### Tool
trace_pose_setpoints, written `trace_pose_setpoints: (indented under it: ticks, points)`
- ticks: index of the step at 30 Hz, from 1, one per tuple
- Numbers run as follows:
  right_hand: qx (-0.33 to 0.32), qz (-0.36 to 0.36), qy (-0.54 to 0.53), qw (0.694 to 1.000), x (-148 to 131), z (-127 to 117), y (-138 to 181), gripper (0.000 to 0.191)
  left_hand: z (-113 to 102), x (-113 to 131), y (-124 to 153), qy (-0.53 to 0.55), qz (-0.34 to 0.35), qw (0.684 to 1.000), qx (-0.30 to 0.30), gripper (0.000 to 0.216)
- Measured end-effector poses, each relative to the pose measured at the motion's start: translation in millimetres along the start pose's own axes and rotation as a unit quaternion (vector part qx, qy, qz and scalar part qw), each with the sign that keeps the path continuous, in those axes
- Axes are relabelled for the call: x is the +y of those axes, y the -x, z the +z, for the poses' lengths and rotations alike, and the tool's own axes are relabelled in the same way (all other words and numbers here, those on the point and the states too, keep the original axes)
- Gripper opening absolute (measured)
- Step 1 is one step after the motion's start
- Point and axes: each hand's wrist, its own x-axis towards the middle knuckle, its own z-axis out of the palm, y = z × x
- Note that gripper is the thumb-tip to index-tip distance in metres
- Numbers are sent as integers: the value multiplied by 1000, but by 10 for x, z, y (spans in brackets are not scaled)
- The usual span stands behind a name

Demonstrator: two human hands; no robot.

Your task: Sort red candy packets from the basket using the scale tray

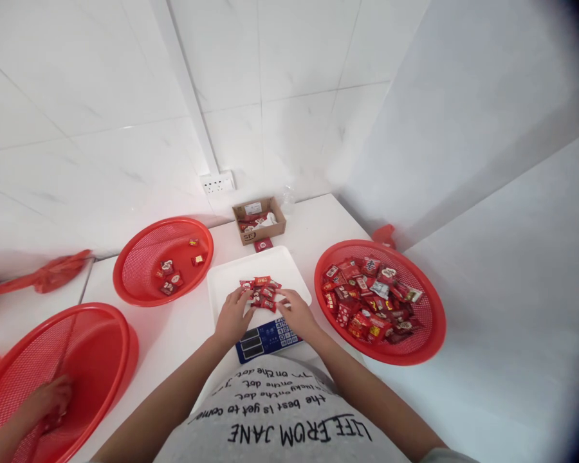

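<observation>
A small pile of red wrapped candies point(264, 292) lies on the white tray of an electronic scale point(283, 260). On the pile's left edge, my left hand point(234, 316) touches the candies, its thumb and fingers apart. My right hand point(295, 312) is at the right edge, fingertips against the wrappers and partly hidden among them. Between my hands the candies rest on the tray. Nearest me is the scale's blue keypad panel point(265, 341), with dark display windows at its left.
A red basket point(437, 321) full of mixed wrapped candies stands to the right. At left is another basket point(125, 289) with several candies. Another person's hand point(53, 399) reaches into a front-left basket point(120, 347). A cardboard box point(265, 235) of packets sits behind the scale.
</observation>
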Motion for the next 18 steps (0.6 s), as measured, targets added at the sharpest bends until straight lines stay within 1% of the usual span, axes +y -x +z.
trace_pose_setpoints:
  ticks: [2,5,7,9,11,13,16,18]
  points:
    - [60,34,7,998,35,-193,67,35,7,32,37,-24,35,999,-10,42]
    - [155,63,35,985,124,-519,177,34,57,101,75,-45,90,994,-51,45]
    - [193,75,61,976,210,-714,245,35,94,140,82,-52,106,990,-79,46]
    - [207,91,87,970,326,-868,301,36,115,161,79,-59,104,989,-91,45]
    - [195,113,110,968,474,-978,345,38,116,163,80,-61,101,989,-92,45]
    - [156,134,125,971,641,-1053,379,38,106,153,98,-57,104,990,-82,45]
    - [53,167,113,978,860,-1126,409,36,102,136,175,-43,111,992,-51,44]
    - [-5,187,93,978,952,-1163,406,34,118,128,252,-34,111,993,-28,40]
